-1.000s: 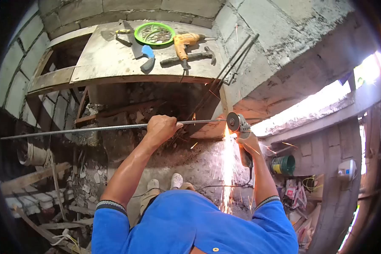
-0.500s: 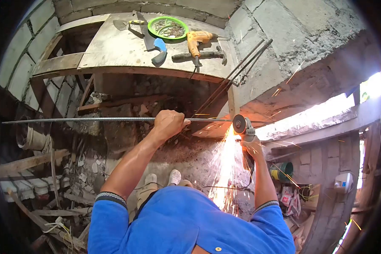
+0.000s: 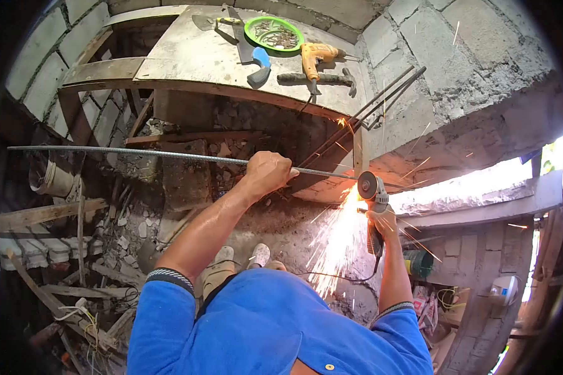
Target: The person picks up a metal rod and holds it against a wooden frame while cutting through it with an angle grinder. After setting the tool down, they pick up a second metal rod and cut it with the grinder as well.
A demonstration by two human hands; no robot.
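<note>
My left hand (image 3: 268,175) is closed round a long ribbed steel bar (image 3: 187,155), which runs from the far left to the grinder. My right hand (image 3: 381,221) grips an angle grinder (image 3: 375,240) by its body. Its round disc (image 3: 367,185) meets the bar near the bar's right part, and a bright stream of sparks (image 3: 344,244) pours down from the contact. How deep the disc sits in the bar is hidden by glare. A black cord trails from the grinder's lower end toward my feet.
A wooden bench (image 3: 187,56) ahead holds a green basin (image 3: 274,34) of small metal pieces, an orange drill (image 3: 319,58), a hammer (image 3: 294,78), a handsaw (image 3: 259,67) and a trowel (image 3: 206,23). Thin rods (image 3: 388,94) lean at its right end. Rubble and planks (image 3: 50,215) lie left.
The view has shifted, so most things sit a little further right. The bar now slopes down toward the grinder, its left end higher. Both hands keep their grips, and sparks still fly.
</note>
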